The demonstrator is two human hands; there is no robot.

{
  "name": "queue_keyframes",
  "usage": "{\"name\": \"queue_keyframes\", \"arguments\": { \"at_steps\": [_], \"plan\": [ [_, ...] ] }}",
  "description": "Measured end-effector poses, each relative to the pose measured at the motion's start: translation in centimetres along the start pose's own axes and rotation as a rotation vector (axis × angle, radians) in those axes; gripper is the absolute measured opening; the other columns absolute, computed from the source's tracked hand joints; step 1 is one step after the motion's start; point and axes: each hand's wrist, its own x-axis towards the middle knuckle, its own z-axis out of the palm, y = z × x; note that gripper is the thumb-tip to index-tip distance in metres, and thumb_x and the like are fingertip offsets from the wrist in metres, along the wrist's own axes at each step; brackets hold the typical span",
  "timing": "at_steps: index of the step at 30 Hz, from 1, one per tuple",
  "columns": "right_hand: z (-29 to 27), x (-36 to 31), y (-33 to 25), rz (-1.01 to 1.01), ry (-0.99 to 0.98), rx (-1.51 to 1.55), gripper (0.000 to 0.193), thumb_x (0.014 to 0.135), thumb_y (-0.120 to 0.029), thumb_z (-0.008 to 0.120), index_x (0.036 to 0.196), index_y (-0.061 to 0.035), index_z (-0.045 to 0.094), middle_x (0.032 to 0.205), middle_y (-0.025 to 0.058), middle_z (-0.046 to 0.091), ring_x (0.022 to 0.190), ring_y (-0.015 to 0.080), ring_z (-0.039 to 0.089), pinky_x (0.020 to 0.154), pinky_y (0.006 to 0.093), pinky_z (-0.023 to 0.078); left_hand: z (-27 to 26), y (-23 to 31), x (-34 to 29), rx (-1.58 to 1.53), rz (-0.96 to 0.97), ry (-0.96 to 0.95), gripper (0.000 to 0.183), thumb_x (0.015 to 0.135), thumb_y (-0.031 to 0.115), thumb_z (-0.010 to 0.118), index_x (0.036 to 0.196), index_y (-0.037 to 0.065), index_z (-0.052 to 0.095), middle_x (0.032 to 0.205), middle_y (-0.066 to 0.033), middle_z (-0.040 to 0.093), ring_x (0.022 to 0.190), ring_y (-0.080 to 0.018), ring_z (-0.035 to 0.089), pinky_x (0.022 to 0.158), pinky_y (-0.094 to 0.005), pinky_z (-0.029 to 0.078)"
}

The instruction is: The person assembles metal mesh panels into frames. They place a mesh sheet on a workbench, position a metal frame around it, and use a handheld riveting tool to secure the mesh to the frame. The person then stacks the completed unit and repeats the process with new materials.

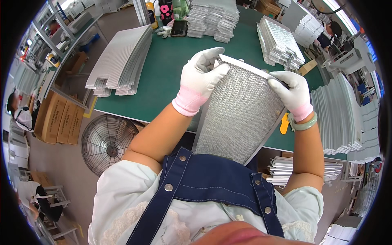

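A silvery mesh filter panel [241,114] slants between my hands, its lower end close to my apron. Along its far end runs a pale metal frame strip [247,66], and metal edging shows down both sides. My left hand [201,73], in a white glove with a pink cuff, is closed on the far left corner, thumb over the mesh. Gloved the same way, my right hand [290,89] pinches the far right corner at the frame strip. The fingers beneath the panel are partly hidden.
Stacks of mesh sheets stand at the left [118,61], far middle [213,20] and far right [281,43] of the green table [163,69]. Metal frames [337,114] are piled at right, near a yellow tool [284,123]. A floor fan [109,143] stands left.
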Motion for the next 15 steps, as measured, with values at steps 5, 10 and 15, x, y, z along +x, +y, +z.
{"name": "queue_keyframes", "arguments": {
  "at_steps": [5, 10, 15],
  "plan": [
    [-0.1, -0.6, -0.3, -0.114, 0.008, -0.065, 0.027, 0.084, -0.023, 0.072, 0.101, -0.0013, 0.071, 0.089, 0.0139, 0.070, 0.081, 0.0273, 0.068, 0.075, 0.0321, 0.053, -1.2, 1.0, -0.7, 0.023, -0.023, -0.076, 0.044, 0.085, -0.003, 0.071, 0.126, -0.005, 0.054, 0.105, -0.0079, 0.066, 0.091, -0.0110, 0.062, 0.084, -0.0243, 0.052],
    [0.8, 1.3, -4.3, -0.432, 0.120, -0.374, 0.036, 0.088, -0.032, 0.066, 0.109, -0.0025, 0.064, 0.092, 0.0144, 0.065, 0.085, 0.0335, 0.064, 0.074, 0.0414, 0.051, 0.3, 2.2, -1.5, 0.105, 0.017, 0.011, 0.043, 0.085, -0.003, 0.071, 0.125, -0.004, 0.054, 0.106, -0.0084, 0.066, 0.092, -0.0117, 0.063, 0.084, -0.0245, 0.052],
    [4.4, 2.1, -5.5, -0.355, 0.183, -0.301, 0.021, 0.087, -0.028, 0.066, 0.097, -0.0102, 0.066, 0.080, 0.0101, 0.065, 0.074, 0.0301, 0.065, 0.067, 0.0391, 0.052, 0.8, 3.5, -1.8, 0.049, 0.025, 0.010, 0.041, 0.085, -0.002, 0.070, 0.122, -0.007, 0.054, 0.098, -0.0094, 0.067, 0.084, -0.0086, 0.063, 0.075, -0.0218, 0.052]
  ]
}}
